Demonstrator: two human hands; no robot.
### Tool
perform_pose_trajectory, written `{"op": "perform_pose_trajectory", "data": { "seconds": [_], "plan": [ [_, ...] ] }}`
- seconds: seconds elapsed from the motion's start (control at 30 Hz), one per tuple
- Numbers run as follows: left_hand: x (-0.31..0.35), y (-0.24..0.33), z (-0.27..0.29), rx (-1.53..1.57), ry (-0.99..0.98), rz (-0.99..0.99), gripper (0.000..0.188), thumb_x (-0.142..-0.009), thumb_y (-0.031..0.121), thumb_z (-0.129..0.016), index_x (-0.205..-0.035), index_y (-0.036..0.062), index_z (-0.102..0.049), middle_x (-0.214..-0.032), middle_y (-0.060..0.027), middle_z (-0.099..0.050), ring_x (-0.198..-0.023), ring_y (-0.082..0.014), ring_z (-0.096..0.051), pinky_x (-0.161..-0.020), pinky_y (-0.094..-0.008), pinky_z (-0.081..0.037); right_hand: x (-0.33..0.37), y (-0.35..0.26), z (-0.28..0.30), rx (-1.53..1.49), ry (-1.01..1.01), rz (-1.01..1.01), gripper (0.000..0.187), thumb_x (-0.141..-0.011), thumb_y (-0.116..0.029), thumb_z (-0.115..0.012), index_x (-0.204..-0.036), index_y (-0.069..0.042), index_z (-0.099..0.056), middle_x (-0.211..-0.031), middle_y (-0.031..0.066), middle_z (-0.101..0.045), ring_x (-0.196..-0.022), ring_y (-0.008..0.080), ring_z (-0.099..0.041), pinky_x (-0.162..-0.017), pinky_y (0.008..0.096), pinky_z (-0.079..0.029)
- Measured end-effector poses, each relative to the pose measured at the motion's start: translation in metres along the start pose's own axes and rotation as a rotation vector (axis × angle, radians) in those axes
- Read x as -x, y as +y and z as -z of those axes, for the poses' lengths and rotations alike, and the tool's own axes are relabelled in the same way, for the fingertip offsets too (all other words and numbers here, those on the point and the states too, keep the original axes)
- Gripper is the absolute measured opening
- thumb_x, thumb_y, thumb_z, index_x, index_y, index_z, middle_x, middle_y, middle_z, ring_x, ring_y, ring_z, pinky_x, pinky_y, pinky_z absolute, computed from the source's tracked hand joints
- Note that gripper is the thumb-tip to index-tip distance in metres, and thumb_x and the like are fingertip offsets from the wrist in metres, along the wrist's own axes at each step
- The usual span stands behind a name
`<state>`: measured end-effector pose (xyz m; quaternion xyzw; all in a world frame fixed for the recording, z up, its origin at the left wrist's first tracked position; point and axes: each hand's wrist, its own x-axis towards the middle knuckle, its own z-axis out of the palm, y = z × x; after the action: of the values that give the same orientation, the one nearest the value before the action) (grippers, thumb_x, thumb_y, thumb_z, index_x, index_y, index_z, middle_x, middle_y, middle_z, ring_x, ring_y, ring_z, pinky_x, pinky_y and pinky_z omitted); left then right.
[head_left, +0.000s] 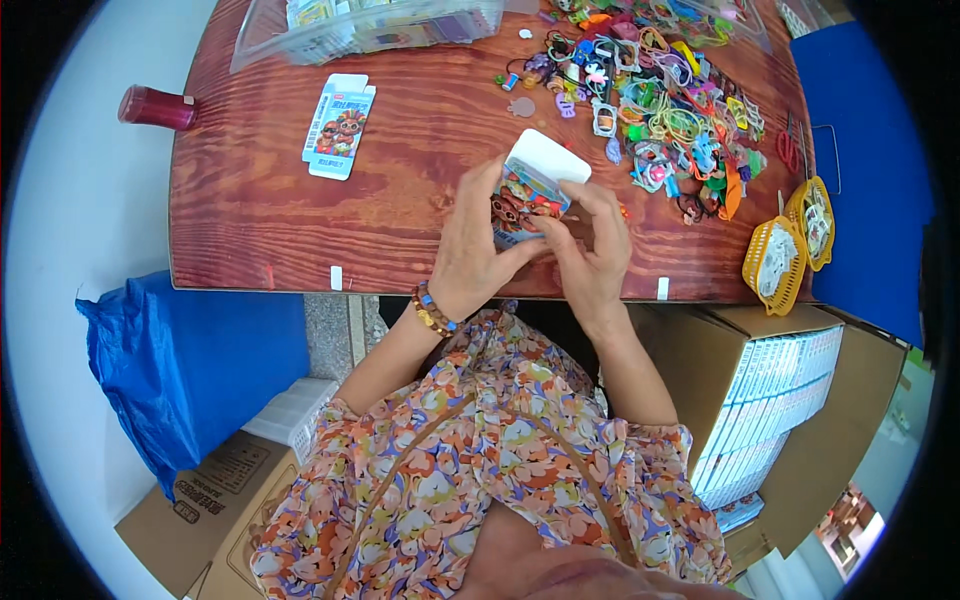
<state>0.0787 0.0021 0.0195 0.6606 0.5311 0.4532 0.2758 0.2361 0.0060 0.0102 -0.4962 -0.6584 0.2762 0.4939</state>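
Observation:
Near the table's front edge, both my hands hold a small printed cardboard box (530, 195) with cartoon figures on its face. Its white top flap (548, 155) stands up, away from me. My left hand (470, 225), with a beaded bracelet at the wrist, grips the box along its left side. On the right side, my right hand (592, 240) has its thumb on the printed face and its fingers bent round the edge. The inside of the box is hidden. To the left lies a flat box (338, 128) of the same print on the wooden table (400, 215).
A heap of colourful small trinkets and cords (670, 115) covers the back right. Red scissors (788, 150) and two yellow baskets (775, 265) sit at the right edge. A clear bin (370, 35) stands behind, a red jar (158, 107) far left, an open carton (720, 400) lower right.

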Motion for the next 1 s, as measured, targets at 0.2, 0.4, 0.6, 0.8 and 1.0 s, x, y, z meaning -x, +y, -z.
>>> {"op": "perform_pose_trajectory", "data": {
  "seconds": [0.2, 0.4, 0.6, 0.8, 1.0],
  "plan": [
    [0.014, -0.009, 0.031, 0.532, -0.172, 0.229, 0.05, -0.092, 0.004, -0.065, -0.139, -0.0008, -0.048, -0.122, -0.0194, -0.064, -0.111, -0.0263, -0.066, -0.091, -0.0352, -0.053, -0.014, -0.002, 0.029, -0.382, -0.286, -0.118, 0.033, -0.085, 0.009, -0.069, -0.116, 0.001, -0.063, -0.115, 0.0098, -0.056, -0.101, 0.0173, -0.064, -0.085, 0.0278, -0.057],
    [0.015, -0.016, 0.042, 0.284, -0.24, -0.02, 0.044, -0.092, 0.001, -0.066, -0.134, 0.0027, -0.054, -0.113, -0.0129, -0.066, -0.102, -0.0184, -0.067, -0.084, -0.0308, -0.055, -0.026, -0.004, 0.034, -0.395, -0.375, -0.064, 0.031, -0.082, 0.007, -0.073, -0.112, 0.002, -0.066, -0.12, 0.0122, -0.058, -0.107, 0.0178, -0.062, -0.083, 0.0284, -0.059],
    [0.024, -0.008, 0.039, 0.689, -0.266, 0.314, 0.037, -0.092, -0.007, -0.063, -0.127, 0.0006, -0.052, -0.11, -0.0091, -0.061, -0.1, -0.0146, -0.064, -0.081, -0.0292, -0.057, -0.026, -0.003, 0.032, -0.256, -0.403, 0.022, 0.029, -0.078, -0.007, -0.081, -0.105, -0.002, -0.07, -0.115, 0.0149, -0.067, -0.094, 0.0199, -0.069, -0.073, 0.0304, -0.056],
    [0.031, -0.009, 0.039, 0.588, -0.266, 0.282, 0.035, -0.092, -0.006, -0.063, -0.124, 0.0002, -0.052, -0.11, -0.0095, -0.061, -0.1, -0.015, -0.064, -0.083, -0.0289, -0.057, -0.018, -0.023, 0.035, -0.283, -0.488, -0.137, 0.032, -0.084, 0.004, -0.073, -0.114, 0.0, -0.066, -0.12, 0.0123, -0.063, -0.104, 0.017, -0.064, -0.08, 0.0279, -0.057],
    [0.03, 0.004, 0.043, 0.459, -0.254, 0.239, 0.034, -0.092, -0.006, -0.064, -0.123, -0.0009, -0.054, -0.112, -0.0103, -0.06, -0.104, -0.0165, -0.064, -0.087, -0.03, -0.056, -0.021, -0.029, 0.032, -0.384, -0.362, -0.201, 0.015, -0.094, -0.008, -0.067, -0.107, 0.002, -0.068, -0.097, 0.0046, -0.069, -0.084, 0.0085, -0.062, -0.072, 0.0238, -0.051]
  ]
}}
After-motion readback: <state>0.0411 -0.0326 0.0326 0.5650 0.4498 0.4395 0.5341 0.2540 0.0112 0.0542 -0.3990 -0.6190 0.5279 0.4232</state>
